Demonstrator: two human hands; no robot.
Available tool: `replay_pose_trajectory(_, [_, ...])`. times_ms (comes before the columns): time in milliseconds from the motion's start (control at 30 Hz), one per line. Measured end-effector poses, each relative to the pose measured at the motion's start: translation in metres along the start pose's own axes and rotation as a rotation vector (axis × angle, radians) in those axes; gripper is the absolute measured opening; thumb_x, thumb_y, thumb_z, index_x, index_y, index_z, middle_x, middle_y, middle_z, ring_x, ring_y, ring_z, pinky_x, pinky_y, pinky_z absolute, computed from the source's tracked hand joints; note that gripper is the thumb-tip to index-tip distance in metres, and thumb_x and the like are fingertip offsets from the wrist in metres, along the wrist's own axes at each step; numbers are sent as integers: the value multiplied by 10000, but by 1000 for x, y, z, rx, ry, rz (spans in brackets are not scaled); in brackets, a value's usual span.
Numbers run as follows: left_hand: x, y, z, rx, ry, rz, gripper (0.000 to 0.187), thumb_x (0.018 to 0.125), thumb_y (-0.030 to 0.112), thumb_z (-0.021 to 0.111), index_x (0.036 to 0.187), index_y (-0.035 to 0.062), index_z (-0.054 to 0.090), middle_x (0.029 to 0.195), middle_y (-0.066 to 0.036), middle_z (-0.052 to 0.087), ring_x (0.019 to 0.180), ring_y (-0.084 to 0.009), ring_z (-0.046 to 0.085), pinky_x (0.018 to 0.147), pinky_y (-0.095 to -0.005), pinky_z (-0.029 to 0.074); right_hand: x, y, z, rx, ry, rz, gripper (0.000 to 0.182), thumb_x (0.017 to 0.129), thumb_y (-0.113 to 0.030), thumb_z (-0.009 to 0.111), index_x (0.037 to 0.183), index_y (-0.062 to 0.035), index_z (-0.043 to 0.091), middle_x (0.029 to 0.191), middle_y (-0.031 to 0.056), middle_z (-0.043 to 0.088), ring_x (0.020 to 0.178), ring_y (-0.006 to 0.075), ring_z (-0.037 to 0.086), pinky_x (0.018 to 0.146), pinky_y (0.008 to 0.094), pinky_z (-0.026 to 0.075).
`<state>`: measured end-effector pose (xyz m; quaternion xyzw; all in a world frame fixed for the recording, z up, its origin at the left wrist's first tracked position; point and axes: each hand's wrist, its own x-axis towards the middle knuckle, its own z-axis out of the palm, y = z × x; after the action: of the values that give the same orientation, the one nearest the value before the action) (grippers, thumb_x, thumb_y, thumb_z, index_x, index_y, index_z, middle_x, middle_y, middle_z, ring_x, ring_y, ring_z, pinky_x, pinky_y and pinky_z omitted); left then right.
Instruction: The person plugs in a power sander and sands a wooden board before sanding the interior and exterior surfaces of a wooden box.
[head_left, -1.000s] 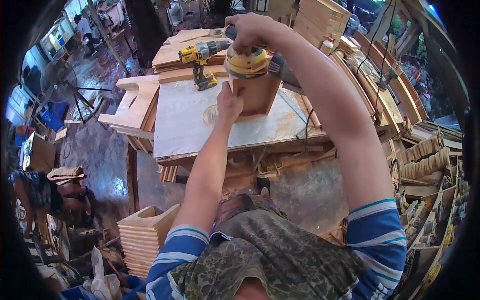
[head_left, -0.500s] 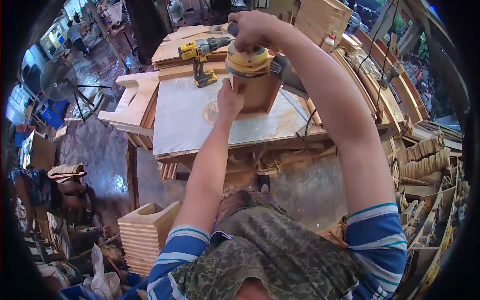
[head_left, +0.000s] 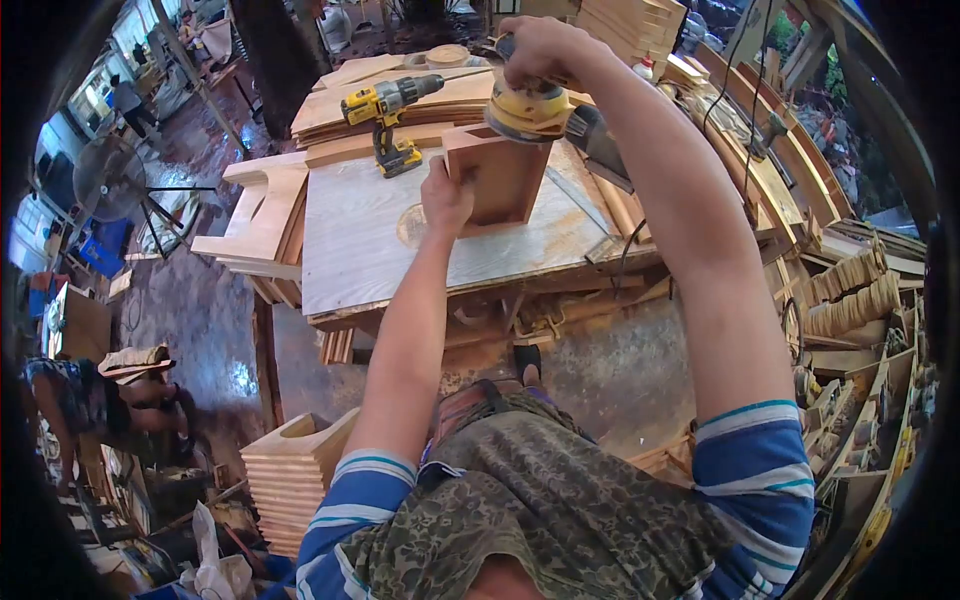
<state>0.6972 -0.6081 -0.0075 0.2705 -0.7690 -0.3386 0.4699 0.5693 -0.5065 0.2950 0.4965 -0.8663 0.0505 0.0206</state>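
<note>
Your right hand (head_left: 540, 50) grips a yellow sander (head_left: 525, 108) atop the wooden box (head_left: 500, 185) that your left hand (head_left: 447, 197) clasps near the table's (head_left: 345, 235) far edge.

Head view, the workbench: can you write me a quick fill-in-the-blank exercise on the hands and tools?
The right hand holds a round-based power tool, a ____, at the upper edge of the wooden box.
In this view, the left hand grips the box on its ____ side.
Besides black, the body colour of the cordless drill is ____.

Missing words: sander; left; yellow.
</note>
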Motion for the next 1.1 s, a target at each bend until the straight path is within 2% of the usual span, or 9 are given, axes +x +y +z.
replay_pose_trajectory(167, [4, -12, 3, 128, 1, 75, 355, 852, 187, 772, 1032, 38, 505, 881, -281, 695, 877, -528, 655, 740, -575, 510, 23, 24, 15, -33, 11, 36, 852, 622, -304, 827, 1432, -208, 582, 1297, 115, 699, 1164, 313, 687, 969, 466, 559])
replay_pose_trajectory(267, [4, 2, -2, 21, -6, -42, 347, 860, 187, 766, 1023, 34, 501, 881, -286, 692, 878, -530, 653, 741, -576, 509, 15, 22, 14, -40, 25, 29, 847, 621, -297, 817, 1431, -209, 584, 1282, 125, 706, 1157, 322, 690, 967, 460, 560])
replay_pose_trajectory(367, [5, 5, -4, -43, -9, 38, 347, 866, 197, 767, 1021, 29, 505, 884, -290, 691, 881, -528, 653, 742, -577, 509, 3, 4, 11, 0, 22, -10, 846, 628, -303, 812, 1437, -216, 576, 1268, 131, 710, 1152, 331, 691, 963, 457, 562])
replay_pose_trajectory(533, [8, 1, 1, 14, -39, -87, 386, 873, 273, 773, 1025, 31, 512, 915, -283, 701, 902, -525, 657, 765, -574, 515, 10, -32, 16, 0, 33, -114, 811, 632, -304, 808, 1409, -215, 594, 1274, 122, 707, 1156, 328, 689, 956, 460, 564])
replay_pose_trajectory(567, [7, -2, 1, 17, -33, -91, 386, 873, 273, 773, 1025, 31, 512, 915, -283, 701, 902, -525, 657, 765, -574, 515, 11, -41, 14, 3, 17, -130, 885, 632, -301, 809, 1466, -194, 534, 1236, 172, 714, 1133, 351, 691, 945, 458, 566])
replay_pose_trajectory(800, [5, 12, -3, 65, -31, -134, 380, 873, 272, 764, 1035, 25, 524, 942, -293, 697, 938, -512, 656, 789, -568, 521, 24, -75, 13, -63, -17, -125, 843, 667, -315, 809, 1460, -228, 537, 1256, 147, 710, 1132, 341, 693, 950, 483, 563])
replay_pose_trajectory(867, [5, 10, -2, 72, -1, -128, 368, 873, 263, 760, 1034, 26, 528, 931, -292, 695, 924, -514, 656, 783, -572, 521, 15, -66, 7, -23, -11, -94, 798, 664, -292, 790, 1426, -210, 569, 1252, 135, 714, 1137, 338, 694, 952, 479, 562])
replay_pose_trajectory(933, [4, 6, 0, 34, 56, -16, 349, 870, 247, 756, 1026, 28, 532, 897, -284, 691, 891, -521, 654, 767, -579, 518, 13, -47, 7, 20, -8, -58, 754, 661, -270, 771, 1391, -191, 600, 1248, 124, 718, 1142, 335, 695, 953, 475, 560])
replay_pose_trajectory(1100, [5, 9, 0, 48, 30, -94, 348, 869, 247, 766, 1017, 33, 535, 872, -276, 689, 864, -521, 657, 745, -577, 519, 28, 13, 16, -9, 20, 1, 838, 664, -267, 763, 1469, -196, 541, 1265, 131, 711, 1134, 336, 697, 967, 469, 553])
